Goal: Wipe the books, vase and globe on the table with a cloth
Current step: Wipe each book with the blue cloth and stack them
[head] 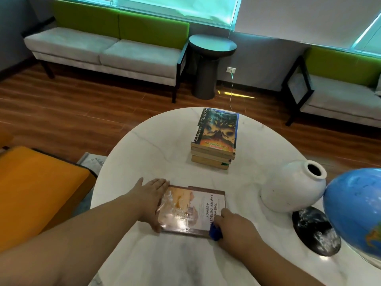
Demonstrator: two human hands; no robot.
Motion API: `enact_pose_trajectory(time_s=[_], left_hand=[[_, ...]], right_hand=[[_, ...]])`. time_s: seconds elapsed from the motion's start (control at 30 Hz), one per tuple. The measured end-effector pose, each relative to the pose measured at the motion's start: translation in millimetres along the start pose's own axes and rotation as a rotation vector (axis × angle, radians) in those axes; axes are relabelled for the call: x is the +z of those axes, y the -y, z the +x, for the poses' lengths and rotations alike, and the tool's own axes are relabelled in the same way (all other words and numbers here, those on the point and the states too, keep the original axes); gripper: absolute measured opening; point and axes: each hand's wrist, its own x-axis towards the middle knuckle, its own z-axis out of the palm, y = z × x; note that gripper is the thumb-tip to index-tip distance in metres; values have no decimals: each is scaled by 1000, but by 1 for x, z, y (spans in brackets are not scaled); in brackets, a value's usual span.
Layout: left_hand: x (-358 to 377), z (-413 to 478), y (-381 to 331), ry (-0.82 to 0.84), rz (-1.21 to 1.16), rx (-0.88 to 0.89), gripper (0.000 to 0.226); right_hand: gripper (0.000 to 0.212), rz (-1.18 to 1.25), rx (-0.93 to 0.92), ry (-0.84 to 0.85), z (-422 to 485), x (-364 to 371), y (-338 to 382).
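Note:
A single glossy book (190,209) lies flat on the round white marble table (156,153), close to me. My left hand (151,200) rests flat against its left edge, fingers together, holding it in place. My right hand (234,228) is closed on a small blue cloth (215,232) at the book's near right corner. A stack of books (215,139) stands further back on the table. A white vase (292,185) sits at the right, touching a blue globe (354,211) on a dark round base (315,230).
A grey and green sofa (107,48) lines the far wall, with a dark round side table (211,65) next to it and a chair (338,89) at the right. An orange seat (39,193) stands left of the table. A cable hangs from a wall socket (231,69).

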Motion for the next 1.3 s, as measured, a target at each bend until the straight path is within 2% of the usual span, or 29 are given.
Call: enact_pose_trajectory(time_s=[0.13,0.3,0.43,0.5,0.6,0.67,0.8,0.87,0.97,1.13,1.3], left_hand=[[23,-12,-18,-63,-122,-95,140],[38,-33,-44,-96,-236,-172,138],[38,-35,-50,-75,-245,-190,137],[39,-33,-50,-72,-229,-194,137],[41,-32,-49,-64,-216,-190,137],[41,-32,-50,-67,-213,-198,138],[41,-33,-50,-68,-209,-191,136],[39,-34,-50,-66,-211,-184,136],[37,-34,-50,-61,-195,-192,138],[39,-33,-52,-58,-191,-216,139],[37,-34,-53,-51,-191,-218,140]], right_hand=[[27,76,76,-9,8,-7,-18],[30,366,161,-115,15,-12,-16],[34,378,-29,-74,11,11,23],[15,408,-103,-65,10,15,31],[21,348,-14,-59,20,6,28],[33,285,43,-55,22,7,29],[28,293,-75,1,14,18,26],[27,274,-33,-49,15,12,16],[36,223,62,-76,23,2,21],[48,145,-72,61,13,8,30],[52,116,55,20,24,2,29]])
